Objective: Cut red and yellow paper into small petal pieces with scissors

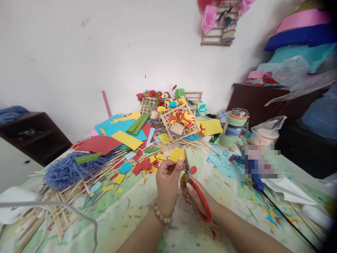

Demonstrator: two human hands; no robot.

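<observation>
My left hand (168, 179) pinches a small piece of yellow paper (177, 154) between thumb and fingers, above the middle of the table. Beside it, my right hand (197, 196) is wrapped round red-handled scissors (204, 203). The scissor blades (186, 163) point away from me and lie along the right edge of the yellow paper; whether they are cutting into it I cannot tell. Left of my hands lie red paper pieces (145, 164), a blue paper piece (124, 168) and yellow scraps (119, 179).
Blue yarn (71, 170) and wooden sticks (56, 211) lie at left. Coloured sheets (98, 144) and stick lattices with paper flowers (181, 121) stand at the back. A flask (234, 128), a blue glue gun (256, 179) with a black cord and paper scraps are at right.
</observation>
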